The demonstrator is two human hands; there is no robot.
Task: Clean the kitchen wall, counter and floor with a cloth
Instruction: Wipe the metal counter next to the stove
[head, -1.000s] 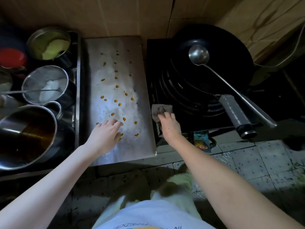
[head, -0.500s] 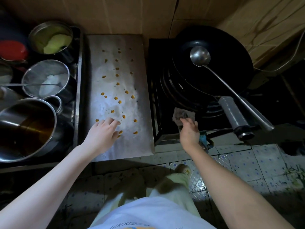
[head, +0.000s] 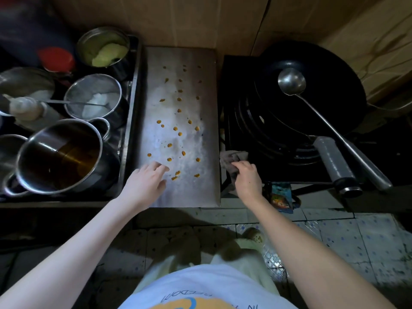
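"Logging item one: the crumpled grey cloth [head: 231,158] — location?"

"At the right edge of the flat rectangular steel counter [head: 200,190], against the front left corner of the black gas stove [head: 231,97]. The right hand [head: 247,178] grips it, fingers curled over the fabric."

"Item two, the left hand [head: 145,186]?"

"It lies flat with fingers spread, fingertips down on the counter's near left part. It holds nothing."

"Counter surface?"

"There are small orange droplets [head: 175,128] scattered along its length over a whitish film. Several lie just beside the left fingertips."

"Stove side?"

"One round black wok [head: 334,63] sits on the burner, its grey-wrapped handle toward the person. One long steel ladle [head: 291,81] rests in it."

"Left of the counter?"

"Nearest, one large steel pot of amber liquid [head: 58,157]. Behind it, a steel bowl of white contents [head: 93,99]. Farthest, a steel pot of pale yellow-green contents [head: 104,50]."

"Surrounds?"

"Behind, a brown cardboard-covered wall [head: 178,18] — below, pale speckled floor tiles [head: 356,237]."
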